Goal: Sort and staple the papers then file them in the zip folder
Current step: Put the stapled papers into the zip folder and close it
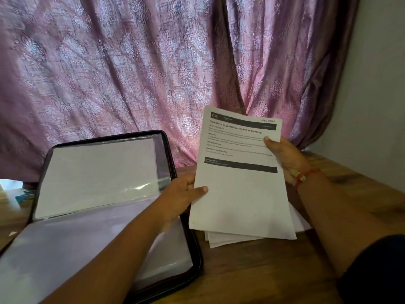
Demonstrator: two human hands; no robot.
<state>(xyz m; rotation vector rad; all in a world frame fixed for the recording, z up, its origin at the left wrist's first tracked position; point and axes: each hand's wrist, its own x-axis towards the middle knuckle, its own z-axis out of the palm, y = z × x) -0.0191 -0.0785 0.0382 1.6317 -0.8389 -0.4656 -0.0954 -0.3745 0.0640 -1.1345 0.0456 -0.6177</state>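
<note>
Right of the open zip folder (114, 216), above the wooden table (263, 277), I am holding the printed papers (238, 183) tilted up: my left hand (182, 194) is pinching the left edge, my right hand (285, 159) gripping the right edge.

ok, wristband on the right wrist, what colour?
Red-orange cord wristband with a pale bead, on the right hand; head view, the only one.

Printed papers (241, 194) held raised, tilted; zip folder (98, 216) open flat beside.
</note>
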